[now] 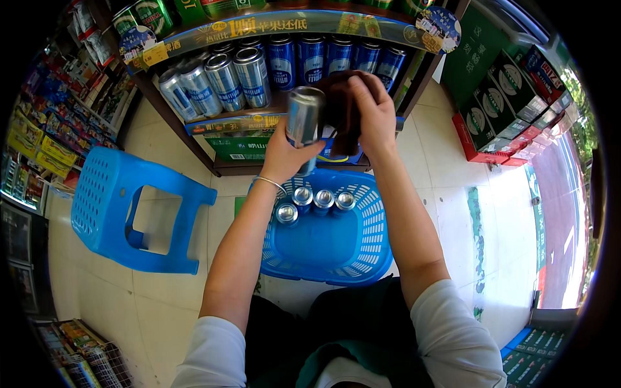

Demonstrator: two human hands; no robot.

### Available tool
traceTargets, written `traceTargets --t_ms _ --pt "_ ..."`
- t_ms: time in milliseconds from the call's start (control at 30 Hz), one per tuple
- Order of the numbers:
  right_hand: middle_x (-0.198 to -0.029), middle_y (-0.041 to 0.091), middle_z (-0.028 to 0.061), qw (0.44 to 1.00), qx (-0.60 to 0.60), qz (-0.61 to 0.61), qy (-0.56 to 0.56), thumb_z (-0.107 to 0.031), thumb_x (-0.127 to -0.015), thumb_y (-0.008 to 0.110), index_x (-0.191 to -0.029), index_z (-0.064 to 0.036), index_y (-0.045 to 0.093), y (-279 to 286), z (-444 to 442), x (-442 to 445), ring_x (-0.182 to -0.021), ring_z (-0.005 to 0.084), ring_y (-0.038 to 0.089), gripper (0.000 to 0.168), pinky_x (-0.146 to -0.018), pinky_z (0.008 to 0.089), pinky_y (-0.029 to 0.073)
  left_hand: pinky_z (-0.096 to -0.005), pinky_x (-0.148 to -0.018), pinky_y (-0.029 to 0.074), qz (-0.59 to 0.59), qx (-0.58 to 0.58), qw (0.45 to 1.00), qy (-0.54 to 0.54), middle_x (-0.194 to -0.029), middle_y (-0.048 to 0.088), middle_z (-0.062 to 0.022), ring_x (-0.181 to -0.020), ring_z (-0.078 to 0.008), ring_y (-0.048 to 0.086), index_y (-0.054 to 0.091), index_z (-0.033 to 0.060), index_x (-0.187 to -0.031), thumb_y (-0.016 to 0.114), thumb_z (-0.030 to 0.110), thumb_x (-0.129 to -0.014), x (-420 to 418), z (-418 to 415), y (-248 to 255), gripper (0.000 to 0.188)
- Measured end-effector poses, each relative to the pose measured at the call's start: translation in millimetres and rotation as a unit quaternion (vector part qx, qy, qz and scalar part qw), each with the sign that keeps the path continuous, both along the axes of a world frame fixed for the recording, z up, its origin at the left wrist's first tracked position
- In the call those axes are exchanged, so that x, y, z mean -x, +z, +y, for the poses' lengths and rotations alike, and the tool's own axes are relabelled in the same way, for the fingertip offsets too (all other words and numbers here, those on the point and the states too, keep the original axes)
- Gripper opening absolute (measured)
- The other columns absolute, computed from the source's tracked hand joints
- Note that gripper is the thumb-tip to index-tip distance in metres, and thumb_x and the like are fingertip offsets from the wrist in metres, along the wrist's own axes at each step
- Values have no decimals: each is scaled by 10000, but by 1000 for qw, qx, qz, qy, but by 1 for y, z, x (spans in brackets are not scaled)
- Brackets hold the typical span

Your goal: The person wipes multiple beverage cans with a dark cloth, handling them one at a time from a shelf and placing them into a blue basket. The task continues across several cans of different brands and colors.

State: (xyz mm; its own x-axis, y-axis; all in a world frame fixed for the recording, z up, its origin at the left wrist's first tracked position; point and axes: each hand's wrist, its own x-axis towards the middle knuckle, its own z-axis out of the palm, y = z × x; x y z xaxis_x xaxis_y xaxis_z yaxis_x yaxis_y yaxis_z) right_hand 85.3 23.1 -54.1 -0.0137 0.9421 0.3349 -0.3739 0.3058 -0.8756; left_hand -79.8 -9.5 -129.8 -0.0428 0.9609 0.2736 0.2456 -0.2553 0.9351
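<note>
My left hand grips a tall silver drinks can upright in front of the shelf. A dark brown cloth hangs from my right hand, close beside that can. Below my forearms a blue plastic basket rests on the floor, with several cans standing at its far side. Behind my hands, the shelf carries silver cans on the left and blue cans in a row to the right. The cloth and my right hand partly cover the blue ones.
A blue plastic stool lies tipped over at the left. Stacked cartons stand at the right near the bright doorway. Packaged goods fill a rack at far left. A wire basket sits at lower left. Green cans occupy the upper shelf.
</note>
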Motion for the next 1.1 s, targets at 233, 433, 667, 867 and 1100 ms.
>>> traceTargets --t_ms 233,433,667,867,1100 --pt "-1124 582 114 714 -502 -489 2 -205 -732 696 -1142 -112 600 -35 -55 43 -1056 308 553 432 -925 440 421 -356 -969 434 -525 123 805 -247 -1195 583 -124 -1091 -235 565 493 36 -1248 408 636 -893 14 10 0 703" --pt "-1053 625 141 794 -503 -317 -128 -231 -647 763 -996 -65 638 -12 -30 49 -993 349 587 406 -867 436 470 -355 -986 442 -393 94 896 -186 -1309 506 -122 -1174 -225 520 395 71 -1346 455 496 -937 -2 -10 -5 593" --pt "-830 689 99 932 -62 -358 -3 -352 -751 748 -945 -12 675 7 7 -1 -752 209 671 398 -681 296 521 -253 -736 528 -266 199 929 -161 -998 635 -49 -846 -116 633 523 41 -1204 466 438 -961 -26 -20 14 469" --pt "-1000 668 80 955 224 120 155 -304 -890 593 -1120 -85 626 -23 12 -19 -888 207 627 320 -834 336 506 -311 -619 571 -338 243 857 -304 -848 658 -167 -707 -224 677 513 28 -1192 357 684 -881 -20 -27 17 742" --pt "-1091 600 72 970 163 130 124 -199 -966 410 -1242 -90 527 -20 -9 20 -816 160 587 319 -609 272 503 -329 -599 586 -460 138 845 -234 -921 657 -146 -708 -237 683 504 53 -1176 355 673 -889 -20 -30 28 699"
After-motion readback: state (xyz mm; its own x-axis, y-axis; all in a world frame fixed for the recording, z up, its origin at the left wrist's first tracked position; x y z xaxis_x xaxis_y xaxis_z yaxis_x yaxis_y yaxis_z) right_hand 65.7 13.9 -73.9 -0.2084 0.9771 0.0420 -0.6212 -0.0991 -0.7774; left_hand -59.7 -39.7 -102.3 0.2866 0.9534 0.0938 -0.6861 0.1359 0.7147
